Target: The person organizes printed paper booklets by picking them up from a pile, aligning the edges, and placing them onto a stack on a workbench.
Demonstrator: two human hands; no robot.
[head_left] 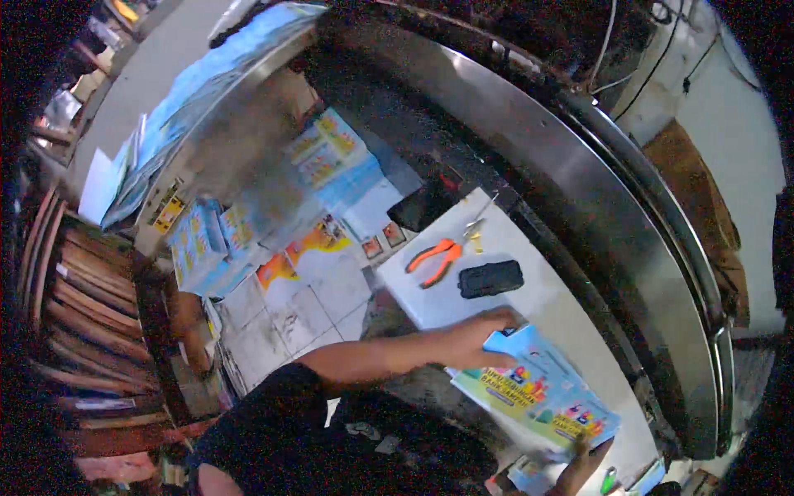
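A blue and green sheaf of printed sheets (529, 388) with colourful cartoon figures lies slanted over the near edge of a narrow white table (562, 298). At its far left corner my left hand (488, 337) is closed, with the fingers wrapped over a folded blue edge. My right hand (583, 465) grips the opposite lower right corner; it is partly blurred and its palm is hidden. Beyond my left hand, orange-handled pliers (436, 258) rest on the table with their jaws pointing away. Between the pliers and the sheets sits a flat black case-like object (490, 279).
Stacks of blue printed sheets (203, 248) stand on the tiled floor (306, 322) at left, with another blue stack (335, 153) farther back. A long metal machine panel (579, 165) curves along the right. Wooden boards (99, 331) are piled far left. A green object (609, 479) lies lower right.
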